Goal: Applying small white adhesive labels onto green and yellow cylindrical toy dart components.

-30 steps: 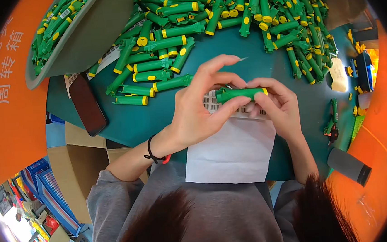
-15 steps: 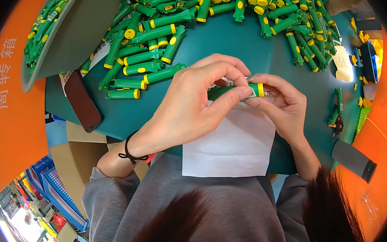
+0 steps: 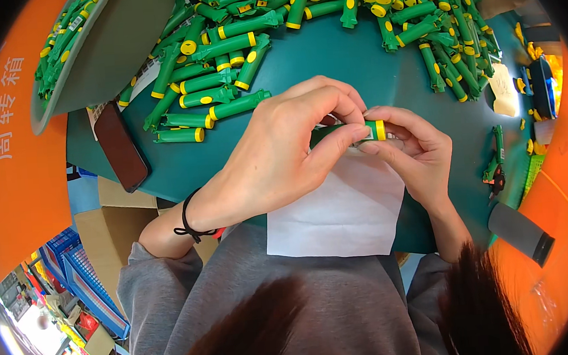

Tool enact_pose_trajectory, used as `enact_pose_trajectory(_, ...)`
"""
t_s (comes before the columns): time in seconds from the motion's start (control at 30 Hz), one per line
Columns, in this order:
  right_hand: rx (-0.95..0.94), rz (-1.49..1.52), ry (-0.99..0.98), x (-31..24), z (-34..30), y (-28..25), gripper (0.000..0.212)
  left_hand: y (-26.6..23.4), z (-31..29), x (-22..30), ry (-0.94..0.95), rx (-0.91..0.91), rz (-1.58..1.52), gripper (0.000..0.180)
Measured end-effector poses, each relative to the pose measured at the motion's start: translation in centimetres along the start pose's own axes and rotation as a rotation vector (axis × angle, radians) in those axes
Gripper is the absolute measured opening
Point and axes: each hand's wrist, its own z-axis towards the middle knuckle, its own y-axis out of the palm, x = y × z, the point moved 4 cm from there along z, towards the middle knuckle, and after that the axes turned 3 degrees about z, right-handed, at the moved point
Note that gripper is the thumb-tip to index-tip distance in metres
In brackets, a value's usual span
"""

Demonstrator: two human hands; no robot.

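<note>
Nearest to my camera I had the wearer's grey top (image 3: 308, 316), and just past it a white sheet (image 3: 334, 217), its near edge lying against the cloth. Over the far part of that sheet I saw both hands at work on one green tube (image 3: 380, 130). The left hand (image 3: 285, 147), a black cord (image 3: 188, 225) at its wrist, pinched the tube between thumb and bent fingers, hiding much of it from me; the right hand (image 3: 422, 150) was closed on the yellow-ringed end. I could not tell whether the tube touched the sheet. Right of the sheet lay a dark grey cylinder (image 3: 520, 233); to its left, lower down, stood an open cardboard box (image 3: 112, 244). Farther left of the sheet a dark phone (image 3: 121, 149) rested by the edge of the green tabletop (image 3: 334, 57). Beyond the sheet, toward the left, I made out some loose tubes (image 3: 241, 105), and beyond it to the right a big heap of the same kind (image 3: 429, 26). A grey tub (image 3: 115, 64) holding more tubes leaned in, far left beyond the sheet.
</note>
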Motion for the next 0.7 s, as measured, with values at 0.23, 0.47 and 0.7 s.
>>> enact_pose_trajectory(0.23,0.016,0.029,0.013,0.3,-0.1,0.1,0.040,0.0,-0.2,-0.2,-0.004,0.016,0.031,0.010)
enact_pose_trajectory(0.47,-0.046,-0.097,-0.026,0.1,0.0,-0.2,0.041,-0.1,0.2,-2.5,-0.306,-0.017,-0.388,0.009)
enact_pose_trajectory(0.7,0.030,-0.243,0.046,-0.1,1.8,-0.4,0.045,-3.3,-0.8,-2.5,-0.055,0.234,0.019,0.026)
